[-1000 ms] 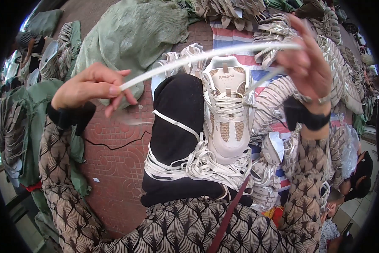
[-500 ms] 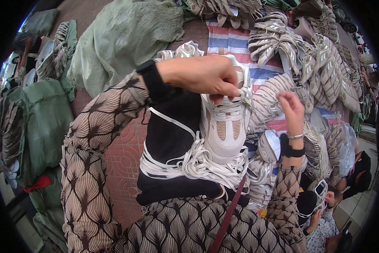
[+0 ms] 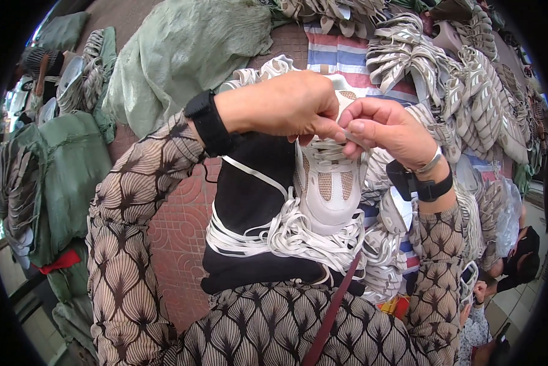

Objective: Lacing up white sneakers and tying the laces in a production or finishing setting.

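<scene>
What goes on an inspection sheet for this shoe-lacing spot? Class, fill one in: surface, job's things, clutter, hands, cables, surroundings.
Surface: red patterned paving; work rests on the lap.
Job's things: white and beige sneaker upright on a black cloth; white lace at its eyelets.
Clutter: bundle of loose white laces.
Hands: left hand and right hand meet, pinching the lace.
Cables: nothing seen.
Surroundings: green sacks, striped tarp, heaped shoes.
</scene>
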Available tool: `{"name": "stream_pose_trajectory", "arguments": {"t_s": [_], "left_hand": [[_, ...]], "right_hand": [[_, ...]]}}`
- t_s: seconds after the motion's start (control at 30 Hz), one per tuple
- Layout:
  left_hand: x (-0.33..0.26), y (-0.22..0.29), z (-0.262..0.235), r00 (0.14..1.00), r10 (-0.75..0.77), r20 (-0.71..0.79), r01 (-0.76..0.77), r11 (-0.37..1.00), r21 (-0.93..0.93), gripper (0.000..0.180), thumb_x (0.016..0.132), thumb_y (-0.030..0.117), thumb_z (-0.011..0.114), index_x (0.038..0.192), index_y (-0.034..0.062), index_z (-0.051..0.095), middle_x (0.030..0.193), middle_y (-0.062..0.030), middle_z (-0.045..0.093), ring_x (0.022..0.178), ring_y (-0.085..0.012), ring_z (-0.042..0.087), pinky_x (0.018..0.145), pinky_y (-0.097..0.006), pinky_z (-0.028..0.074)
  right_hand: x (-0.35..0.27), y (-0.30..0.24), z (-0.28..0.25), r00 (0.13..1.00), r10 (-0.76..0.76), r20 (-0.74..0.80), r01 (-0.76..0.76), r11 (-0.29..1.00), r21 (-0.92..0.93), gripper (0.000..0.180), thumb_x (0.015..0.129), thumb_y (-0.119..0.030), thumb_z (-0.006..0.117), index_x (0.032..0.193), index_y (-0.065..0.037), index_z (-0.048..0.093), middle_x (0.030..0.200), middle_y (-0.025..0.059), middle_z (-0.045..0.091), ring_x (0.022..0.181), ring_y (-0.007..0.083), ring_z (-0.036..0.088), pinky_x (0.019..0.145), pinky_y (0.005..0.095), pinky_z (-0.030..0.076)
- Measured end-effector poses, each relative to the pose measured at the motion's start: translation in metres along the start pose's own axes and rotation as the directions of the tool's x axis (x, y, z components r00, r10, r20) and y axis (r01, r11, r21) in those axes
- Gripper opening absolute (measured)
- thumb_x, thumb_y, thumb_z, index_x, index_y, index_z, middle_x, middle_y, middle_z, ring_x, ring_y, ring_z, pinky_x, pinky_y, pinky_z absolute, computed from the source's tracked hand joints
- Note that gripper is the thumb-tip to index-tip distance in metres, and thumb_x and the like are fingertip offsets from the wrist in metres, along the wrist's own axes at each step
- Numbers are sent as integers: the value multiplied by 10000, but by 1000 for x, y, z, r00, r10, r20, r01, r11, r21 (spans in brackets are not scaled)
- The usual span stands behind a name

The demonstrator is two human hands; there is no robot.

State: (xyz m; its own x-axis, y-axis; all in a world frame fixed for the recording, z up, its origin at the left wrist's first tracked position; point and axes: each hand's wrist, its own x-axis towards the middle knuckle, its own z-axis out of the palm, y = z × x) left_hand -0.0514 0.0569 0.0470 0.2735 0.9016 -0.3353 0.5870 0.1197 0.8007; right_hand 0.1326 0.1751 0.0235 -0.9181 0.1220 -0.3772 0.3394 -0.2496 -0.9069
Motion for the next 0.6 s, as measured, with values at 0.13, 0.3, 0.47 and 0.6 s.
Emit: {"name": "stream_pose_trajectory", "arguments": {"t_s": [0.13, 0.3, 0.47, 0.6], "left_hand": [[4, -14, 10, 969, 212, -124, -181, 957, 226, 356, 864, 334, 656, 695, 21, 637, 501, -72, 569, 489, -196, 604, 482, -304, 438], [3, -32, 18, 908, 346, -237, -250, 901, 355, 269, 858, 300, 649, 753, 53, 641, 603, -86, 587, 571, -280, 601, 515, -366, 438], [0, -53, 42, 779, 418, -468, -86, 810, 580, 103, 767, 177, 677, 804, 103, 615, 772, -53, 605, 822, -250, 586, 797, -388, 399], [8, -51, 55, 791, 354, -499, 16, 803, 595, 99, 725, 175, 685, 758, 108, 620, 744, -41, 618, 857, -234, 581, 869, -392, 365]], "right_hand": [[8, 8, -7, 993, 115, 26, -115, 993, 8, 153, 907, -188, 621, 954, -43, 628, 741, -60, 577, 612, -1, 470, 529, 165, 372], [9, 9, -3, 993, 57, -104, -67, 993, -98, 142, 873, -180, 659, 877, -39, 640, 724, -70, 569, 631, 11, 490, 562, 176, 397], [16, 18, -1, 911, -396, -113, 174, 621, -764, 99, 773, -87, 654, 799, -12, 595, 769, 64, 559, 701, 206, 554, 645, 324, 443], [15, 15, 2, 925, -371, -77, 109, 455, -884, 98, 745, -64, 635, 715, -13, 557, 793, 106, 539, 825, 301, 562, 727, 374, 442]]}}
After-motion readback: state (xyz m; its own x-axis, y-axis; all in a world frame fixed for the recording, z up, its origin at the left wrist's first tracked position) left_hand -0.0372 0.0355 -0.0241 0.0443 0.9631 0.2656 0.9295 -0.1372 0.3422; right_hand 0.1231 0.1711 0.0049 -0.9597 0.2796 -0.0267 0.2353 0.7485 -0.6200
